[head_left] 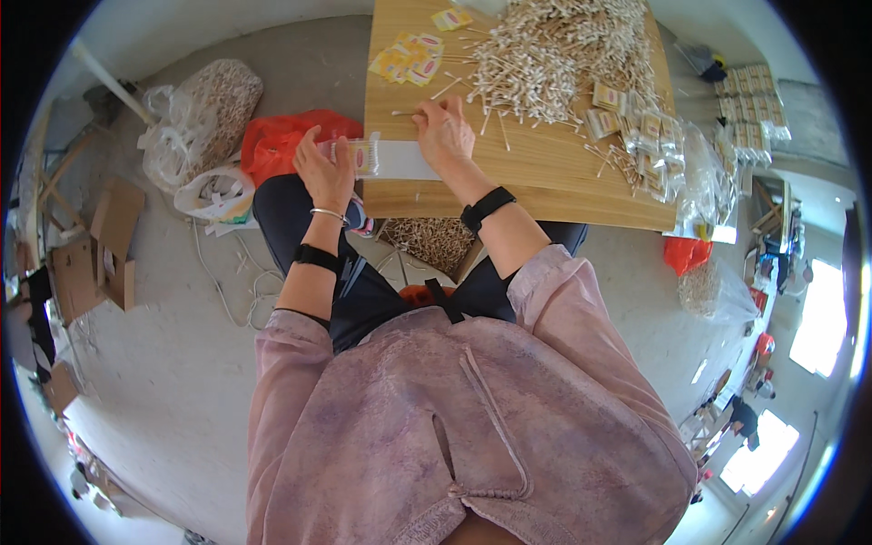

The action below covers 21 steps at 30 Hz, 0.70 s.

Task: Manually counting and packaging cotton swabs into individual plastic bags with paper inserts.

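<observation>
One swab packet (pixel 366 157) in the left hand (pixel 327 173), at the left edge of the counter (pixel 545 186)

The left hand's thumb and fingers hold the clear packet, which juts over the counter's left edge. The right hand (pixel 445 136) is over the counter's near-left part, fingers bent and narrowly spaced, fingertips at a loose cotton swab (pixel 402 113); whether they grip it is unclear. A white strip (pixel 404 161) lies on the counter between the packet and the right wrist. Yellow printed cards (pixel 407 60) are scattered toward the counter's far-left corner. A heap of cotton swabs (pixel 563 54) spreads over its far side, and filled packets (pixel 649 136) gather by its right edge. More swabs (pixel 425 241) show below the counter's near edge. Left of the counter sits a red plastic bag (pixel 295 132), with a clear sack of swabs (pixel 222 100) beyond it.
</observation>
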Available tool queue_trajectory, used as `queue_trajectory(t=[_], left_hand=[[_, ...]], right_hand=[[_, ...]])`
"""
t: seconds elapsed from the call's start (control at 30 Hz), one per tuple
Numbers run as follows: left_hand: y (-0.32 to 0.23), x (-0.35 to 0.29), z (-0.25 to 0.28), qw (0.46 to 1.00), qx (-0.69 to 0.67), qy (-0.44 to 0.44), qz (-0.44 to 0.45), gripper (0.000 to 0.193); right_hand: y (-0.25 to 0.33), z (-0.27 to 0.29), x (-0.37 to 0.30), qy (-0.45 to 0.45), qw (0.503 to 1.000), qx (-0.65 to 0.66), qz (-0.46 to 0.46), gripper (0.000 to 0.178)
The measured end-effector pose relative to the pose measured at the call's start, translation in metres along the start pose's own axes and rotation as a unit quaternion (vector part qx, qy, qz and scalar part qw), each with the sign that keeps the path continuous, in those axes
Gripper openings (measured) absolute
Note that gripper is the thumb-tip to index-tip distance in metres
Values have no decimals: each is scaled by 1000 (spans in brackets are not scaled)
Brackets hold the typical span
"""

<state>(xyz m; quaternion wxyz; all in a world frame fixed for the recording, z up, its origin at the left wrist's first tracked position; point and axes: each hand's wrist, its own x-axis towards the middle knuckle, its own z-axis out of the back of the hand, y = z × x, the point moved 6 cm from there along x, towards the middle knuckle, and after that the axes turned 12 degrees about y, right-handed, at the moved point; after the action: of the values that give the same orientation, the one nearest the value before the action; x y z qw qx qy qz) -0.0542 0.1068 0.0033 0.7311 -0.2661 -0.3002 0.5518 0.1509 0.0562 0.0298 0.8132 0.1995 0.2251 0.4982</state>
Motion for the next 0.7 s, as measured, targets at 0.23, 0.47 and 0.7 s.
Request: queue_trajectory(t=[0.23, 0.47, 0.7], left_hand=[[-90, -13, -24, 956, 59, 137, -254, 38], [-98, -39, -62, 929, 22, 234, -287, 18], [-96, -49, -56, 925, -2, 216, -312, 13]], right_hand=[[-27, 2, -41, -43, 995, -3, 89, 10], [-68, 38, -34, -162, 986, -16, 15, 49], [-68, 43, -7, -162, 986, -27, -44, 31]])
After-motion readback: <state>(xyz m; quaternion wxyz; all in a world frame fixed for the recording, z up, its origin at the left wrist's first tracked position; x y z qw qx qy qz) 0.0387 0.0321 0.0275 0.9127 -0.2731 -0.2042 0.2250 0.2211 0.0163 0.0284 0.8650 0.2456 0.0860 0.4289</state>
